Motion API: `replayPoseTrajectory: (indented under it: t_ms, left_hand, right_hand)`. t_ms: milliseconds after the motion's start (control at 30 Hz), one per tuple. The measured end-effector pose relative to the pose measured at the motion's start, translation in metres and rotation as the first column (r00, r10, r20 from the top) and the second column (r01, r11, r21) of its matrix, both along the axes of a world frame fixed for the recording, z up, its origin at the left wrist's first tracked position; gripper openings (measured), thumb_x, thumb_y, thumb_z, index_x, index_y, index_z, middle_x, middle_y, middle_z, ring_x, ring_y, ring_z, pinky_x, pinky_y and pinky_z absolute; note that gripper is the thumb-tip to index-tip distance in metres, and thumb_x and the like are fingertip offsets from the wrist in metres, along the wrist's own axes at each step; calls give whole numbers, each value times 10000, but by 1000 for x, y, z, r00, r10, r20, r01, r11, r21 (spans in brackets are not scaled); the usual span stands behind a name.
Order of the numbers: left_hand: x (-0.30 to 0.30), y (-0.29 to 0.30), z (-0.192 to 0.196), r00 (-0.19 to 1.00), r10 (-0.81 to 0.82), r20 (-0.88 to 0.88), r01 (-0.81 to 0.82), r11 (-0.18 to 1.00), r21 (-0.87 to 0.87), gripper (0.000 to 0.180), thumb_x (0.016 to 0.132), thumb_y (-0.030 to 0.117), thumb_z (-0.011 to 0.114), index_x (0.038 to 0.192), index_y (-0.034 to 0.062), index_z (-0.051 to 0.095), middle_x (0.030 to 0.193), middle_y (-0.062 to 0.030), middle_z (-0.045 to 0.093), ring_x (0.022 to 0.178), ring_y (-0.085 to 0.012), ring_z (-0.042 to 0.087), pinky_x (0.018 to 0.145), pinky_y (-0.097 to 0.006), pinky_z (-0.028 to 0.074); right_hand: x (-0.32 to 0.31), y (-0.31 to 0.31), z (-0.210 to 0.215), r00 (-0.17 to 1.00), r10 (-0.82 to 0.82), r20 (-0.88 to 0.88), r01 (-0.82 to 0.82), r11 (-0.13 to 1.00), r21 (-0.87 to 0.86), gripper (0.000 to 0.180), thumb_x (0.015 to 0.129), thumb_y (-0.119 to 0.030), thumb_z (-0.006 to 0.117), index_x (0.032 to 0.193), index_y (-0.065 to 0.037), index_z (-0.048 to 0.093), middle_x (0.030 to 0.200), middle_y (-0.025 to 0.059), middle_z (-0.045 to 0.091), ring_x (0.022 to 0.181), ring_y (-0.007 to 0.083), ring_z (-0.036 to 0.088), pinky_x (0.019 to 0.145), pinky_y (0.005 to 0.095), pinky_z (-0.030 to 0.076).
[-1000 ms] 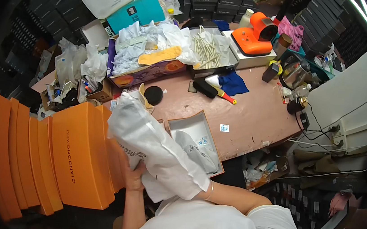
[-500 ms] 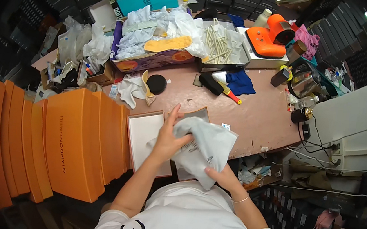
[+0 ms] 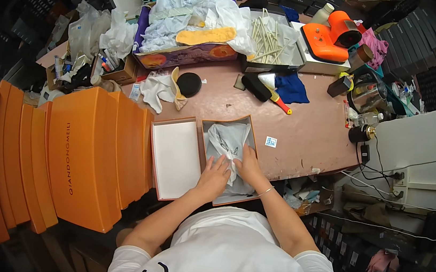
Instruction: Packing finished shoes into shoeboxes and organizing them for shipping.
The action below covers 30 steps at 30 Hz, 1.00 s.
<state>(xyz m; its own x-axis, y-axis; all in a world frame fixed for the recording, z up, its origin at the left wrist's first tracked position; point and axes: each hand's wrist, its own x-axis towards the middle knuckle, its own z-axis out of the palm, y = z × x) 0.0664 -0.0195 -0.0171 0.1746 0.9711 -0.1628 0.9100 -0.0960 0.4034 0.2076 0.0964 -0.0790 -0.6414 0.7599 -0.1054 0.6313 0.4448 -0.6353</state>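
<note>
An open shoe box (image 3: 212, 127) lies on the brown table's near edge, its base holding a white dust bag (image 3: 231, 140) over tissue. My left hand (image 3: 214, 176) presses flat on the bag's near left part. My right hand (image 3: 249, 165) rests on the bag just right of it, fingers spread. The empty white-lined lid (image 3: 175, 155) lies open to the left of the base.
A row of orange boxes (image 3: 86, 158) stands at the left. Farther back lie a black round pad (image 3: 188, 84), white cloth (image 3: 156, 88), a brush with a red handle (image 3: 271, 92), a blue cloth (image 3: 290, 88), an orange machine (image 3: 329, 33) and a box of crumpled paper (image 3: 187, 30).
I held the white bag up in the air a second ago. It has come down into the box base, and both hands now press it flat.
</note>
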Motion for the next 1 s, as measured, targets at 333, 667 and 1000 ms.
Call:
replayPoseTrajectory:
  t_ms: [333, 667, 1000]
  left_hand:
    - [-15, 50, -39, 921, -355, -159, 359, 933, -3, 169, 803, 111, 565, 926, 126, 681, 825, -18, 605, 956, -186, 593, 1086, -656, 189]
    - [-62, 92, 112, 910, -282, 303, 207, 944, 255, 180, 757, 19, 609, 905, 106, 662, 850, -68, 630, 953, -242, 602, 1108, -519, 255]
    - [-22, 10, -32, 987, -152, 56, 114, 899, 424, 98, 764, 102, 574, 859, 101, 600, 820, -40, 539, 913, -210, 572, 1105, -525, 283]
  right_hand:
    - [-7, 21, 16, 991, 109, 72, -100, 989, -111, 628, 819, -115, 562, 1417, -87, 374, 915, 326, 599, 821, 472, 608, 765, 498, 497]
    - [-24, 98, 194, 966, 259, -22, -247, 888, -388, 396, 824, -122, 495, 1168, 25, 624, 794, 139, 646, 716, 136, 602, 671, 290, 485]
    - [-4, 15, 64, 974, 224, 46, -226, 973, 38, 416, 830, -156, 562, 1221, -14, 572, 941, 352, 582, 867, 475, 597, 749, 499, 494]
